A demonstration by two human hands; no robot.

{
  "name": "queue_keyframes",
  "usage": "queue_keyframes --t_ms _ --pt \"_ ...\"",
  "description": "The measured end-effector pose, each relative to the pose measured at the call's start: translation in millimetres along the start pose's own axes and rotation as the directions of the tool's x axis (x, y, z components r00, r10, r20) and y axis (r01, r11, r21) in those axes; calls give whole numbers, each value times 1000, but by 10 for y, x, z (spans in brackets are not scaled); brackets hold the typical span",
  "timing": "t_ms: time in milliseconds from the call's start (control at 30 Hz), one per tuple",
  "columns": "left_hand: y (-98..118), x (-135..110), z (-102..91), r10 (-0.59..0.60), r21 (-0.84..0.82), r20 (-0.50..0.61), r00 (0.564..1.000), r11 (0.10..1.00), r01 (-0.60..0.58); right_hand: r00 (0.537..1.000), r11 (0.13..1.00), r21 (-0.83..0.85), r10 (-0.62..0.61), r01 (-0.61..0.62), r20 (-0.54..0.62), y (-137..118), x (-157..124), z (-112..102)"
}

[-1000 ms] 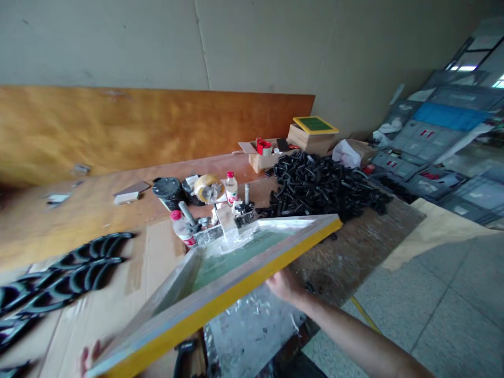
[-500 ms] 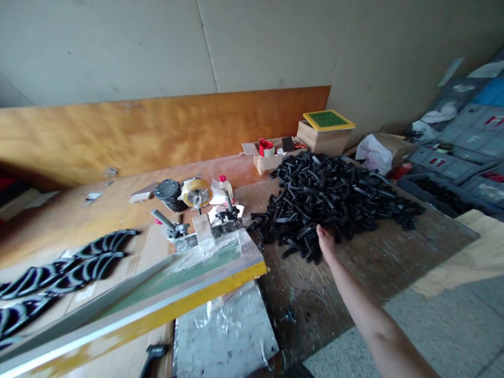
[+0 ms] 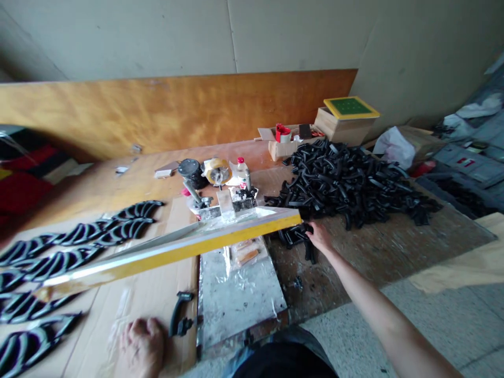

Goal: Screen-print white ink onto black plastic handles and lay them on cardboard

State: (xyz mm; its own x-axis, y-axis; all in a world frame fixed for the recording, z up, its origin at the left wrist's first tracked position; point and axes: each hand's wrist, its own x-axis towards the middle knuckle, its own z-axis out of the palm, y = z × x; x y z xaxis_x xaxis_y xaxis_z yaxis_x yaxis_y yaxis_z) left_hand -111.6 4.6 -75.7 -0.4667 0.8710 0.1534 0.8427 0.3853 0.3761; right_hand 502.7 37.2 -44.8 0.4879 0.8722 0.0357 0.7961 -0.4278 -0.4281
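Touching the loose black pieces [image 3: 293,237] near the front of a big black pile [image 3: 346,178], the right hand [image 3: 319,237] is stretched out past the end of a yellow-edged frame [image 3: 177,254]. Its fingers are bent and close to the black bits, but I cannot tell if they have hold of one. The left hand [image 3: 142,341] is low down, over the cardboard [image 3: 157,283], with its fingers curled and near each other. I cannot tell if there is anything under them. Just beside that hand, on its right, one bent black piece [image 3: 179,315] lies by itself on the cardboard. The frame is tilted, and its yellow side faces the person. A clamp [image 3: 226,202] is at its back edge. Under the frame's right part is a flat gray plate [image 3: 240,294] with shiny clear wrap on it, and a small orange thing [image 3: 247,256] lies near its top. Over on the left, more curved black pieces [image 3: 129,210] lie in neat rows, and the frame hides some of them. Behind the clamp are a black tub [image 3: 189,170], a roll of tape [image 3: 217,171] and a bottle with a red cap [image 3: 241,164]. Behind the pile, a green panel with a yellow rim [image 3: 350,106] sits on a brown box [image 3: 342,128].
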Motion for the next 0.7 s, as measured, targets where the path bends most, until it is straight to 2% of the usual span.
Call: queue_keyframes --t_ms 167,333,433,533,600,700 --pt "-81 0 41 -44 -86 -34 998 995 41 998 998 -66 2 2 58 22 22 -87" --pt "-195 -12 88 -14 -79 -40 999 997 11 988 997 -60 -40 49 148 138 -49 -54" --pt "-244 -16 124 -2 -85 -52 999 996 -2 983 988 -117 -81 101 165 176 -119 -72" --pt "-268 -8 135 -16 -116 -45 999 993 11 988 970 -218 -82 110 134 154 -190 -126" --pt "-287 3 117 -30 -145 -32 999 989 25 997 960 -275 -41 58 68 135 -237 -184" --pt "-335 12 61 -43 -188 -14 999 981 40 998 978 -207 2 -15 -60 58 -326 -287"
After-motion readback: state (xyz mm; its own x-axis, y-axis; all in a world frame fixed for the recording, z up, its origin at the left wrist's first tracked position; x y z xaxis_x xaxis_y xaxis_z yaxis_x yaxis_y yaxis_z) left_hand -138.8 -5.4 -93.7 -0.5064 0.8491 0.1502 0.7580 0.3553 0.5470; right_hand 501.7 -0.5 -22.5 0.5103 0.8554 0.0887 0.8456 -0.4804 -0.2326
